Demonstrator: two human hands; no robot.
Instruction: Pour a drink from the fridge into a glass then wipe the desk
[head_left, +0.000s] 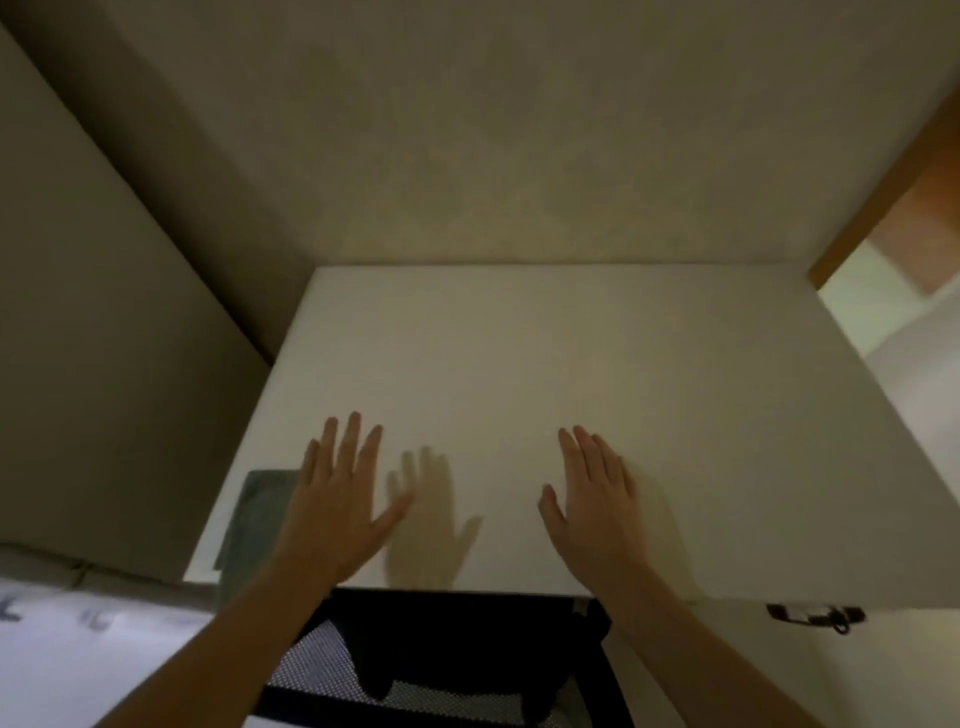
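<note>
Left hand: the left hand (337, 512) is held flat over the white rectangular tabletop (597, 374), fingers straight and slightly spread, palm down; its grip holds nothing. A shadow of it falls on the surface just to its right, so it seems to be a little above the top rather than pressed on it.
Right hand: the right hand (592, 506) is also flat with straight fingers close together, palm down, low over the tabletop; its grip holds nothing. Whether it touches the surface cannot be told.
Cloth: one grey-green folded cloth (257, 512) lies at the tabletop's near left corner, just beside the left hand on its outer side; the wrist covers its right edge. It is well apart from the right hand.
Count: two hands, one cloth, one tabletop.
Chair: one black mesh-backed chair (441, 670) is tucked below the near edge, between the two forearms.
Surroundings: beige walls stand behind and to the left; a brown wooden door frame (883, 192) is at the right.
</note>
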